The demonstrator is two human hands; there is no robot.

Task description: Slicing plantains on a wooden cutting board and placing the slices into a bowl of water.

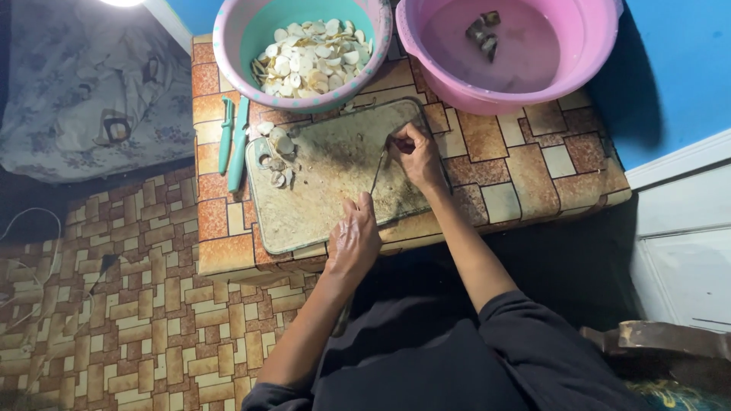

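I see both of my forearms reaching forward, bare below dark sleeves pushed up near the elbows. My left hand [354, 237] lies palm down, fingers together and pointing ahead, wrist straight. My right hand [415, 154] sits farther out, fingers curled inward in a pinch, knuckles up, wrist slightly bent toward the left.

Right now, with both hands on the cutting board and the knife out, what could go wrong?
The right hand holds a thin knife whose blade runs toward the left hand on the cutting board; a slip could nick those fingers. The slices piled at the board's far-left edge might get pushed off. The pink basin of water overhangs the table edge, so a nudge may spill it.
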